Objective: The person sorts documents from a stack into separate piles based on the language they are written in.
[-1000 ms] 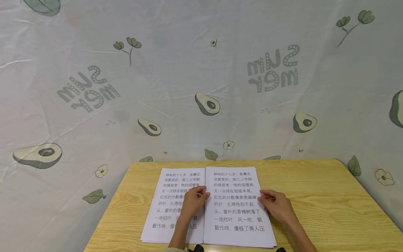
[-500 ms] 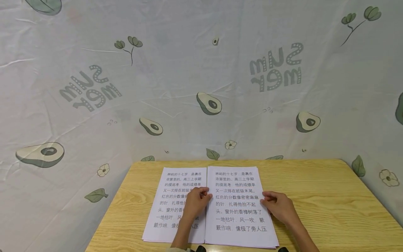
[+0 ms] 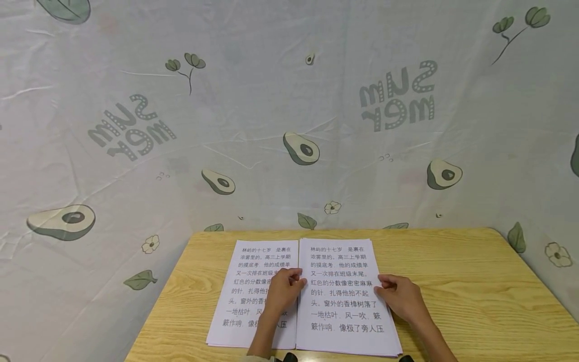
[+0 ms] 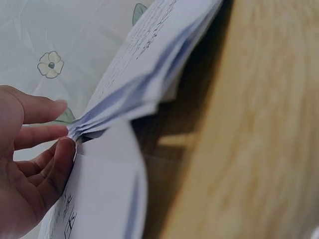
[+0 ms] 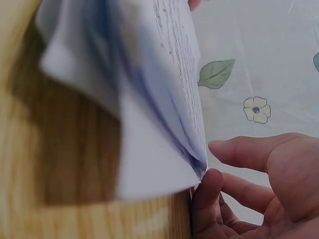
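Two stacks of white printed paper lie side by side in the head view, the left stack [image 3: 239,301] and the right stack [image 3: 344,322]. My left hand [image 3: 285,289] reaches over the left stack and pinches the right stack's left edge. My right hand [image 3: 400,296] pinches that stack's right edge. In the left wrist view, the paper edges [image 4: 74,130] rise to the left fingertips. Several loosely layered sheets [image 5: 164,99] run to the right fingertips in the right wrist view, with shadow beneath them. How many sheets each hand grips is hidden.
The light wooden table [image 3: 475,281] extends to both sides of the paper. Behind it hangs a pale cloth [image 3: 253,115] printed with avocados, leaves and flowers. Dark rounded parts of the wrist cameras [image 3: 289,357] show at the bottom edge.
The whole head view has shifted slightly, moving paper and hands a little to the right in frame. Both hands keep their places at the right stack's edges.
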`<state>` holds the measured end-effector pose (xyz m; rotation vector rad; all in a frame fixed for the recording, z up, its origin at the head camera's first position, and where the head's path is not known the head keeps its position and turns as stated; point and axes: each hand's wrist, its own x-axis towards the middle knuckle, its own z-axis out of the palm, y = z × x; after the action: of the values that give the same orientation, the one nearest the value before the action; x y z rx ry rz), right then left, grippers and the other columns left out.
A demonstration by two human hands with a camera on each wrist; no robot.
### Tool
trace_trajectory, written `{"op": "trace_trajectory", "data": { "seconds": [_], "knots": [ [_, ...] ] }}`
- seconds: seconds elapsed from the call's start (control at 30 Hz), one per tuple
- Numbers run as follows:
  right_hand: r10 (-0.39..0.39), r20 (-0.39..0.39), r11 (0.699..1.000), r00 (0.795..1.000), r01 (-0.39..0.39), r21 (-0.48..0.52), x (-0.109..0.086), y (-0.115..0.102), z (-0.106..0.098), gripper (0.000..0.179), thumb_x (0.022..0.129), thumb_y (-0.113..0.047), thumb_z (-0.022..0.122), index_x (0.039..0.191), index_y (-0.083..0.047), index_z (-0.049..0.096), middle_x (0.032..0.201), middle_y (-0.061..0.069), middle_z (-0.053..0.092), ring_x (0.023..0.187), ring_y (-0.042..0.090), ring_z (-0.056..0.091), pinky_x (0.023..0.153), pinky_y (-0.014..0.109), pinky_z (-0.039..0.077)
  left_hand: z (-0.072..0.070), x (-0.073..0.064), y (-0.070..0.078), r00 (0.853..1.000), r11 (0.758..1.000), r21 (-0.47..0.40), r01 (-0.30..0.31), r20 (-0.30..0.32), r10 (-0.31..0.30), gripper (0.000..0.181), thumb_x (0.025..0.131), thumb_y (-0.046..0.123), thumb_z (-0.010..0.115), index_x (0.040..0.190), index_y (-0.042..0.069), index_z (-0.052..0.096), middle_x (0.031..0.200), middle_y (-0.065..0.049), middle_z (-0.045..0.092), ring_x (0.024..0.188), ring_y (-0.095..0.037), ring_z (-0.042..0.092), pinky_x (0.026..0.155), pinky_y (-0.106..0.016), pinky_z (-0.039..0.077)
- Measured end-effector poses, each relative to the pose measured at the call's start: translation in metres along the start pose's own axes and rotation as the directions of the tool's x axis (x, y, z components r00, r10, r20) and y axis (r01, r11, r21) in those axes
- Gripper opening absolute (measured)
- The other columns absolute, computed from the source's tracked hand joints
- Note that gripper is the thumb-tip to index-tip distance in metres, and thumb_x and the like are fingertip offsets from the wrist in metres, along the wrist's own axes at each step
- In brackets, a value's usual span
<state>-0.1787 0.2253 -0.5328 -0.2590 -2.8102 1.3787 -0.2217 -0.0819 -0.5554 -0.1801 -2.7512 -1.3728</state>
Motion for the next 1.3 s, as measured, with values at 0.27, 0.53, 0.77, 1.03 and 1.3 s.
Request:
{"op": "trace_trajectory", "data": {
  "seconds": [0.27, 0.53, 0.77, 1.03, 1.3],
  "knots": [
    [-0.025, -0.014, 1.000, 1.000, 0.025, 0.005, 0.000, 0.001, 0.000, 0.045, 0.095, -0.014, 0.076, 0.134, 0.009, 0.069, 0.125, 0.028, 0.069, 0.104, 0.033, 0.074, 0.074, 0.026, 0.057, -0.001, 0.000, 0.001, 1.000, 1.000, -0.012, 0.002, 0.018, -0.002, 0.036, 0.095, 0.020, 0.080, 0.128, 0.006, 0.078, 0.099, -0.002, 0.067, 0.088, -0.012, 0.062, 0.073, -0.022, 0.053],
    [-0.045, -0.023, 0.999, 0.999, 0.046, 0.029, -0.003, -0.002, -0.003, 0.044, 0.096, -0.014, 0.077, 0.135, 0.004, 0.070, 0.120, 0.021, 0.073, 0.097, 0.024, 0.071, 0.069, 0.023, 0.054, -0.001, -0.001, 0.008, 1.000, 1.000, -0.030, 0.000, 0.004, 0.000, 0.036, 0.095, 0.019, 0.081, 0.129, 0.010, 0.078, 0.100, -0.002, 0.068, 0.086, -0.011, 0.060, 0.070, -0.021, 0.051],
    [-0.062, -0.034, 0.995, 0.998, 0.064, 0.074, -0.003, -0.003, -0.002, 0.043, 0.095, -0.006, 0.078, 0.134, 0.007, 0.069, 0.112, 0.019, 0.075, 0.094, 0.021, 0.073, 0.072, 0.017, 0.056, 0.001, -0.001, 0.010, 1.000, 0.994, -0.110, 0.016, 0.010, -0.015, 0.037, 0.091, 0.009, 0.081, 0.128, 0.009, 0.077, 0.097, 0.001, 0.071, 0.082, -0.009, 0.062, 0.067, -0.019, 0.052],
    [-0.053, -0.042, 0.995, 0.998, 0.056, 0.080, -0.004, -0.003, -0.006, 0.042, 0.094, -0.003, 0.076, 0.134, 0.008, 0.068, 0.114, 0.020, 0.076, 0.100, 0.029, 0.077, 0.074, 0.014, 0.055, 0.001, -0.001, 0.009, 1.000, 0.994, -0.109, 0.006, -0.008, -0.006, 0.039, 0.090, 0.001, 0.079, 0.128, 0.008, 0.076, 0.099, -0.001, 0.072, 0.080, -0.007, 0.064, 0.063, -0.019, 0.054],
    [-0.042, -0.029, 0.993, 0.999, 0.044, 0.107, -0.002, -0.001, -0.009, 0.041, 0.097, -0.005, 0.074, 0.136, 0.006, 0.068, 0.117, 0.020, 0.075, 0.101, 0.021, 0.073, 0.076, 0.015, 0.055, -0.001, 0.000, 0.011, 1.000, 0.995, -0.100, 0.010, -0.027, -0.012, 0.039, 0.090, 0.001, 0.079, 0.128, 0.008, 0.077, 0.099, -0.001, 0.074, 0.082, -0.008, 0.064, 0.068, -0.018, 0.054]
  ]
}}
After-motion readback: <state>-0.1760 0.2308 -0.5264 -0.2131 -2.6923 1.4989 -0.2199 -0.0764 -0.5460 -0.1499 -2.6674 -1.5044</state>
